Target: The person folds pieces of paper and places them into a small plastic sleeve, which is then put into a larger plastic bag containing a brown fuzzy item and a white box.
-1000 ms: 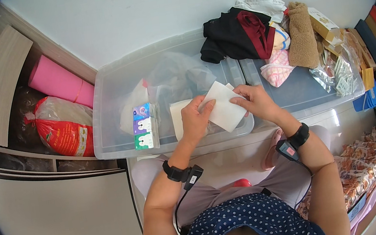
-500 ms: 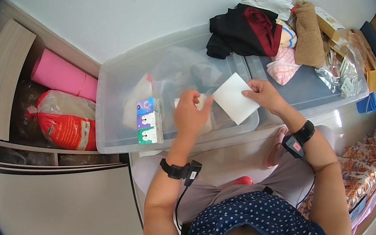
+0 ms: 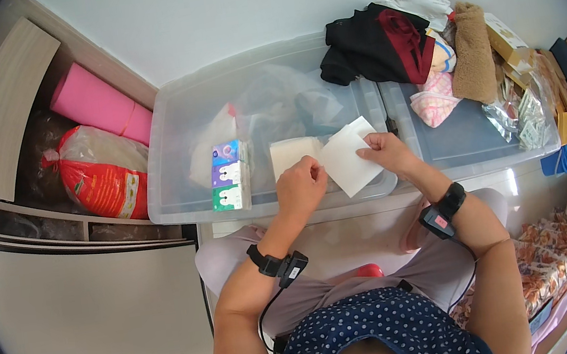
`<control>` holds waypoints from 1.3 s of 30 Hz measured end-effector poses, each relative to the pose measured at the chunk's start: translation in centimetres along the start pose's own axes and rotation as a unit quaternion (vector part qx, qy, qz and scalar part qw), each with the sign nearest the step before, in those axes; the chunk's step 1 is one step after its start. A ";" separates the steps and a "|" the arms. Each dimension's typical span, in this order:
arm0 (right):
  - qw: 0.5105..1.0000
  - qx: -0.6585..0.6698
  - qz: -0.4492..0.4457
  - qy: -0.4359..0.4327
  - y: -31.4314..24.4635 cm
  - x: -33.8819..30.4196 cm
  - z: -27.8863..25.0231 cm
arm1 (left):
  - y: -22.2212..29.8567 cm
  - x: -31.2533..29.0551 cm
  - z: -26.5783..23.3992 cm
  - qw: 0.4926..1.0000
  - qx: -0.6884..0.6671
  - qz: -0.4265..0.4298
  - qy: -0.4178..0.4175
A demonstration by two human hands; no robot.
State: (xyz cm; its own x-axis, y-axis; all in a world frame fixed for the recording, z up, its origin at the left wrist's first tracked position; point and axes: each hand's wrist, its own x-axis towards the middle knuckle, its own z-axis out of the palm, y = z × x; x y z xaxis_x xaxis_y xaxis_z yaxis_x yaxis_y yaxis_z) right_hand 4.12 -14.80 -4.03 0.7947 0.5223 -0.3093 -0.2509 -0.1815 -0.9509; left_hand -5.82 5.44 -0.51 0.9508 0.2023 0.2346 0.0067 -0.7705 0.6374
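Two overlapping white square sheets [image 3: 348,169] are held up over the plastic lid, pinched at their right edge between the thumb and fingers of my right hand [image 3: 387,153]. Just left of them my left hand [image 3: 302,183] is closed, its thumb and fingertips drawn together; whether anything thin is between them cannot be made out. Behind that hand a cream-coloured square stack [image 3: 289,153] lies on the translucent plastic box [image 3: 188,194], partly covered by my fingers. Three small tissue packs [image 3: 227,175], blue, purple and green, lie in a column farther left.
Dark folded clothes [image 3: 370,45], a brown rolled towel [image 3: 471,56] and a pink checked cloth [image 3: 435,103] lie on a second plastic box [image 3: 468,151] at right. A red-and-clear bag [image 3: 104,177] and a pink roll [image 3: 99,105] fill the open cabinet at left.
A second sheet now shows behind the one in my right hand. My left hand has gone from open fingers to closed and moved slightly right and down, uncovering the cream stack.
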 end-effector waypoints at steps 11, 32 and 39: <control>0.998 0.027 -0.019 0.051 1.1 1.0 2.6 | 0.0 -1.0 -0.6 0.997 0.048 -0.015 -0.066; 0.998 0.015 0.052 -0.023 -3.2 0.5 -0.6 | -2.3 -1.3 -0.7 0.997 -0.074 0.009 0.034; 0.990 0.014 0.096 -0.101 -2.7 0.5 -0.8 | -2.2 -1.4 -0.7 0.997 -0.069 0.020 0.041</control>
State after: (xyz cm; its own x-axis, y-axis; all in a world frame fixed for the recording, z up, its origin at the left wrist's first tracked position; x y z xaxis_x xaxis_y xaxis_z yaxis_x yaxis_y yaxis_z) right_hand 5.63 -14.71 -1.65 0.6050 0.6370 -0.4777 -0.4034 -0.2720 -0.8736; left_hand -7.35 7.27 -1.76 0.9207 0.2259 0.3183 -0.0798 -0.6893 0.7201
